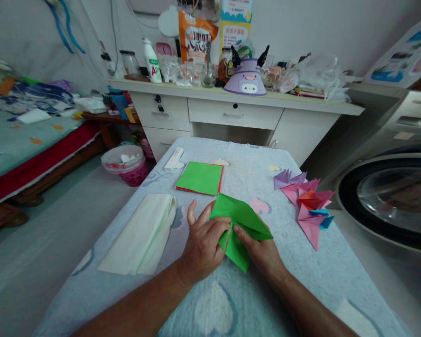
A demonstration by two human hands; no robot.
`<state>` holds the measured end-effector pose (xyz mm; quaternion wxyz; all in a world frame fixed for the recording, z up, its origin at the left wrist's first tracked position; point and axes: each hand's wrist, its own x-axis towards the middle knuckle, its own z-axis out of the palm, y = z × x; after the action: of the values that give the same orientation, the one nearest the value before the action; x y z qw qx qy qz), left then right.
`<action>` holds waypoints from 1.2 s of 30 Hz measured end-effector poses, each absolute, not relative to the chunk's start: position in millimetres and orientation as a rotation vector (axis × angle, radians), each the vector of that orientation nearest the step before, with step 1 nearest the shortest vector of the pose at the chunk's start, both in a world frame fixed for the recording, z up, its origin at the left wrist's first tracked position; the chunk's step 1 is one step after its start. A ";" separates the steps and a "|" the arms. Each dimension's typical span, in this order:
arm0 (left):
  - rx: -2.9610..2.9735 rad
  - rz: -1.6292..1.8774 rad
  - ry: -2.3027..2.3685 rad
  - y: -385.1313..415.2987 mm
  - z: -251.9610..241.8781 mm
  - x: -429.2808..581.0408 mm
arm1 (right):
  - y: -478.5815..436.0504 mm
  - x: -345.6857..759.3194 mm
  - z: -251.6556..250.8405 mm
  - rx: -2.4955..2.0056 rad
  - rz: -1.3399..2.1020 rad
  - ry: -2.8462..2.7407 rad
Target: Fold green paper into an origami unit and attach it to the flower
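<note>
A creased sheet of green paper (245,217) is held above the cloth-covered table, partly folded, with its corners sticking out. My left hand (205,236) pinches its left side near the middle, thumb and index finger closed on it and the other fingers raised. On the right side, my right hand (261,245) grips the same paper with the thumb on top; its other fingers are hidden underneath. Just beyond lies a stack of square paper (199,178), green on top with red edges showing.
Folded paper shapes in pink, purple, orange and blue (308,201) sit at the table's right edge. A pale folded sheet (140,236) lies left, with a white narrow box (173,159) farther back. A washing machine (396,187) stands right, a waste bin (126,164) left.
</note>
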<state>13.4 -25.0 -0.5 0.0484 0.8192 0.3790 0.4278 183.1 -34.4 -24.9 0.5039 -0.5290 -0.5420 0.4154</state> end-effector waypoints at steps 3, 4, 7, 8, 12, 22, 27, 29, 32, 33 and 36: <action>2.478 1.313 1.138 -26.0 -1.1 14.3 | -33.9 182.2 -24.1 -1.264 0.988 -1.324; 2.472 1.313 1.134 -26.4 -1.0 14.7 | -33.9 181.8 -23.8 -1.263 0.984 -1.331; 2.464 1.307 1.122 -27.7 0.1 15.6 | -34.0 181.2 -22.3 -1.269 0.969 -1.349; 2.463 1.303 1.118 -28.1 0.6 15.8 | -34.1 181.4 -21.9 -1.272 0.964 -1.355; 2.464 1.283 1.116 -28.3 2.9 15.3 | -34.6 184.3 -22.3 -1.293 0.956 -1.380; 2.499 1.304 1.114 -27.1 1.4 14.5 | -38.0 189.1 -22.7 -1.221 0.928 -1.520; 2.517 1.307 1.085 -26.5 -1.7 14.7 | -39.1 186.5 -10.8 -1.248 0.872 -1.656; 2.519 1.295 1.088 -25.4 -1.8 13.6 | -39.6 186.9 -7.5 -1.256 0.807 -1.698; 2.521 1.268 1.109 -23.4 -1.3 11.3 | -40.1 188.6 -4.3 -1.247 0.704 -1.727; 2.521 1.255 1.123 -22.7 -1.0 10.6 | -40.3 189.3 -3.4 -1.239 0.677 -1.733; 2.521 1.230 1.170 -20.7 -0.1 9.1 | -41.0 191.6 -1.9 -1.219 0.612 -1.748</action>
<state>9.1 -20.7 -0.1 0.0511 0.8284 0.3843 0.4042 191.6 -41.0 -1.9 0.4460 -0.4919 -0.7058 0.2470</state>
